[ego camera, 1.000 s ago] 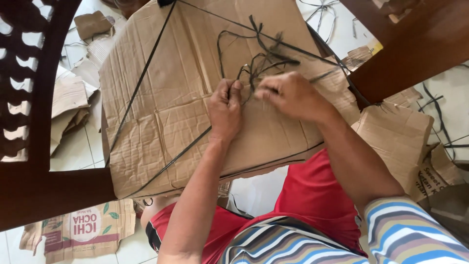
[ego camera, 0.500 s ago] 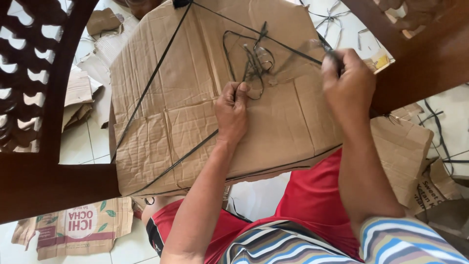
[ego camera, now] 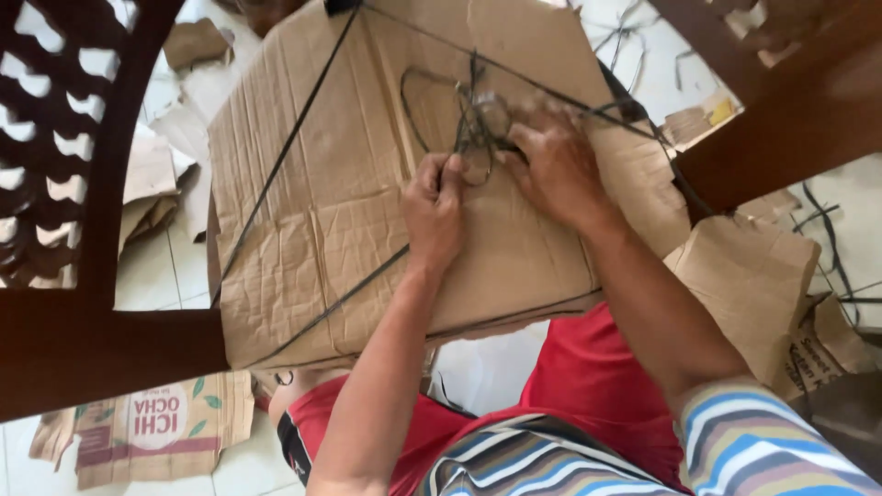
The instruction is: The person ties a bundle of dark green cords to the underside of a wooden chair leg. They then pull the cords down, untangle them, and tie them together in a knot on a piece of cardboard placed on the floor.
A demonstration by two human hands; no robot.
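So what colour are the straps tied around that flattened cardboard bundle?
Black, thin straps crossing the brown cardboard bundle; the head view shows them.

A flattened stack of brown cardboard lies tilted across the person's lap, its top sheet creased and wrinkled, edges ragged at the near side. Black plastic strapping runs over it in long diagonal lines, crossing from the far top corner down to the near left corner. Near the middle of the far half the straps gather into a tangled knot with a loose loop beside it.
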